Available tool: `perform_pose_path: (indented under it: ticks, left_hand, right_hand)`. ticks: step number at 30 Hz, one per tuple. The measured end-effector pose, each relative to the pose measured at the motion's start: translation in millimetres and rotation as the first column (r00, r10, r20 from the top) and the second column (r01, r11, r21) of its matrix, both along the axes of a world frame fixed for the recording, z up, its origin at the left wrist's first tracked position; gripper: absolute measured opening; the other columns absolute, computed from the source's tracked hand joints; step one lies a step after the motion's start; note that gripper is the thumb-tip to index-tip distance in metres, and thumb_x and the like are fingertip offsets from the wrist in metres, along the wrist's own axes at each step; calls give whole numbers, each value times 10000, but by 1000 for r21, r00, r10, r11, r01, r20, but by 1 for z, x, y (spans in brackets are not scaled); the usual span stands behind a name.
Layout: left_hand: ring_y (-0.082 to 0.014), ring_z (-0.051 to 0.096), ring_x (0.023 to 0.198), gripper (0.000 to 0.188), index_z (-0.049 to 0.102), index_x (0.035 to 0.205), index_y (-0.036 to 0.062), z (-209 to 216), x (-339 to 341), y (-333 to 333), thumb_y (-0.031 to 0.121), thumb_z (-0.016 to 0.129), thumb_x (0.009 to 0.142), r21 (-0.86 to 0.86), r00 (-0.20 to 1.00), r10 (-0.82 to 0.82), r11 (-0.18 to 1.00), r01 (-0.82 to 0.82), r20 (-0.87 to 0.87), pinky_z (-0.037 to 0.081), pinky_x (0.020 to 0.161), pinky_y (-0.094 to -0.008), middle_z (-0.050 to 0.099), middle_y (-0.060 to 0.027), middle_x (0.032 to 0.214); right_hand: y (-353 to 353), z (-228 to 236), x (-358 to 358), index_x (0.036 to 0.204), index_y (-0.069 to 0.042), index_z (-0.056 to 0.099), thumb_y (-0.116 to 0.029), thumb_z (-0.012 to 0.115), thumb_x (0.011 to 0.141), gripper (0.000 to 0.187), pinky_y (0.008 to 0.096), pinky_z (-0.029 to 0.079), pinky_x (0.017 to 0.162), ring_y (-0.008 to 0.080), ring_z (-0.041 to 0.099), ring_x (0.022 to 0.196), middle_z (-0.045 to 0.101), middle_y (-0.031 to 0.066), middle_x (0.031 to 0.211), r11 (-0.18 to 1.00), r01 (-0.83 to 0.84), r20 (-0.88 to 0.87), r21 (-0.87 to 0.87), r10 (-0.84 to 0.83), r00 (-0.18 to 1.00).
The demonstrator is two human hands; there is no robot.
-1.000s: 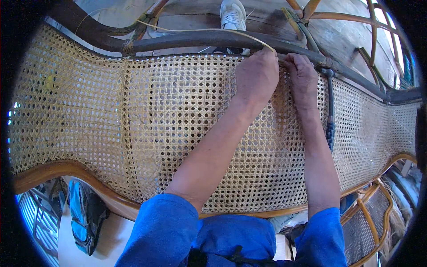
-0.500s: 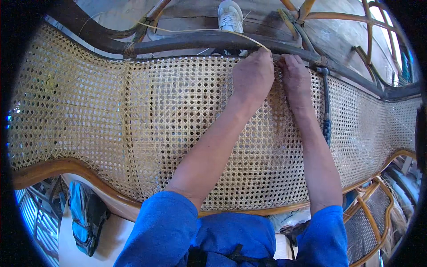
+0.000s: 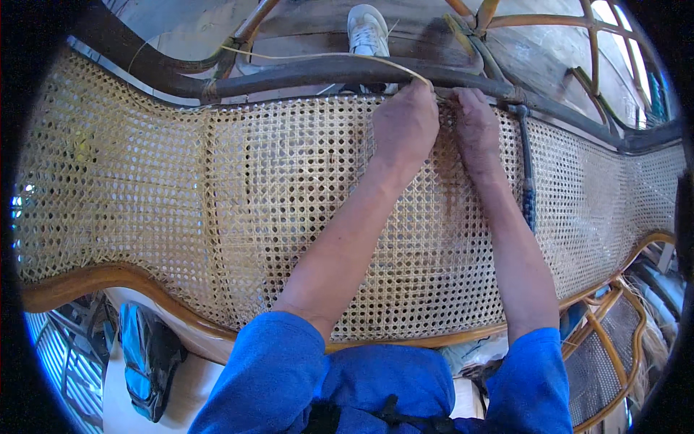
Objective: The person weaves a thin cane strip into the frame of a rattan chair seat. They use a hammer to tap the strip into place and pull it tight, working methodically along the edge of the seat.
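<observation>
A wide panel of woven cane webbing [image 3: 289, 181] lies before me, holed all over and fixed along a dark pole frame [image 3: 318, 72] at its far edge. At that edge my left hand [image 3: 406, 121] is closed in a pinch on a thin pale cane strand [image 3: 347, 56], whose loose length arcs away to the left over the pole. Just to the right, my right hand [image 3: 477, 130] has its fingers curled together at the same edge; what they grip is hidden. Between the hands the webbing shows a brown stain.
Right of my right hand, a slim dark rod with a blue wrapped end [image 3: 529, 199] lies on the webbing. A brown rattan rail [image 3: 101, 275] borders the near edge. A teal and black bag [image 3: 144, 362] sits lower left. Beyond the pole are rattan frames [image 3: 535, 22] and a white shoe [image 3: 367, 32].
The view has shifted slightly. Both hands stay at the far edge, the left still pinching the strand, with a slightly wider gap between the hands.
</observation>
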State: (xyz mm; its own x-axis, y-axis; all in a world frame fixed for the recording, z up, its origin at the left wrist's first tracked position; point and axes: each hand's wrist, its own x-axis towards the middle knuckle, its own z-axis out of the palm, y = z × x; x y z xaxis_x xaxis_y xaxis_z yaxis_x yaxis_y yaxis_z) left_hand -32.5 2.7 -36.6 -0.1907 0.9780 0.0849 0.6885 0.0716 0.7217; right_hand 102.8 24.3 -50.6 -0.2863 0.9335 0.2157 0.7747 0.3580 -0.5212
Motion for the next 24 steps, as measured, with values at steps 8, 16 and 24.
perform_pose_path:
  ticks: [8,16,24]
  left_hand:
    - [-332,652,742,111,638,882,81,0,-3,-4,173,590,843,-4,999,-26,1000,26,26,511,656,-426,668,-138,807]
    - [-337,649,735,99,624,879,78,3,-4,-7,165,592,845,23,993,-64,998,62,96,513,657,-423,665,-140,802]
    - [-339,646,752,107,625,883,84,2,-4,-8,177,581,852,4,992,-64,998,64,109,511,657,-426,662,-144,821]
  right_hand:
    - [-1,10,-7,987,-54,609,-34,567,817,176,371,489,751,318,600,884,617,132,931,996,79,-77,-50,-83,994]
    - [-4,9,-7,995,-77,638,-30,592,799,207,359,490,746,297,608,870,618,110,917,998,67,-44,9,-66,997]
    - [-4,6,-2,1020,-93,648,1,529,783,282,371,489,752,313,604,887,602,112,949,999,-14,-41,-34,13,999]
